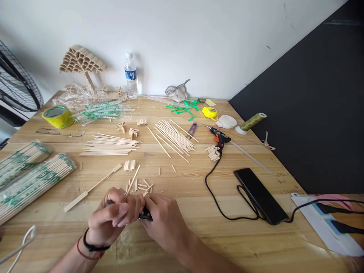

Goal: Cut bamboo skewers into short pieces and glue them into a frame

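Left hand (113,218), black and red cords at the wrist: fingers curled shut around a thin pale wooden stick (133,180) that juts toward 1 o'clock. Right hand (165,220): touching the left, closed on a small black tool (145,216), mostly hidden. Short cut stick pieces (143,185): at 12 o'clock, just beyond the knuckles. Black glue gun (218,137): at 2 o'clock, well apart.

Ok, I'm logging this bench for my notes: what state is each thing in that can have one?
left hand: closed on a thin wooden stick
right hand: closed on a small dark tool
water bottle: upright, capped
glue gun: lying down, cord attached
phone: flat, screen dark
tape roll: lying flat
thread spool: on its side
stick packs: wrapped
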Available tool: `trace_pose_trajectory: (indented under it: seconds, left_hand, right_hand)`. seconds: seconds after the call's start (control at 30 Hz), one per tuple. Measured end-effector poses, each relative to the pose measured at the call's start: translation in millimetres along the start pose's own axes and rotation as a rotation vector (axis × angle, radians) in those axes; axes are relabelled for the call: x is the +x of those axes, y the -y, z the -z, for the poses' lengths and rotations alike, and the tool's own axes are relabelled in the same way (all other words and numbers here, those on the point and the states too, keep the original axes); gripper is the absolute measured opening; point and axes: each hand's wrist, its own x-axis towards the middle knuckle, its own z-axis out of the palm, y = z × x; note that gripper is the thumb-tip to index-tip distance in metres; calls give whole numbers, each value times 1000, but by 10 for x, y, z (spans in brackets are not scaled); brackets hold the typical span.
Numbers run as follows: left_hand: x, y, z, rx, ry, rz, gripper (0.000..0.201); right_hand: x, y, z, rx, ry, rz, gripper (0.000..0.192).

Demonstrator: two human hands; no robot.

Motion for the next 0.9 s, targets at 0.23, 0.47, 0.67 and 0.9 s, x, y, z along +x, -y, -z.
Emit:
trace_pose_trajectory:
  seconds: [0.23,0.47,0.67,0.9]
  left_hand:
    - [3,-15,-50,37,-27,31,55]
    - [-27,1,-54,19,43,26,56]
    - [-32,-44,-32,102,61,76,55]
    - [-38,-81,53,257,16,-12,26]
  right_hand:
    - [31,-2,77,140,67,23,20]
    - [42,-24,47,179,73,10,17]
    - [32,-11,23,184,76,-42,13]
    - [38,-35,116,135,108,-73,14]
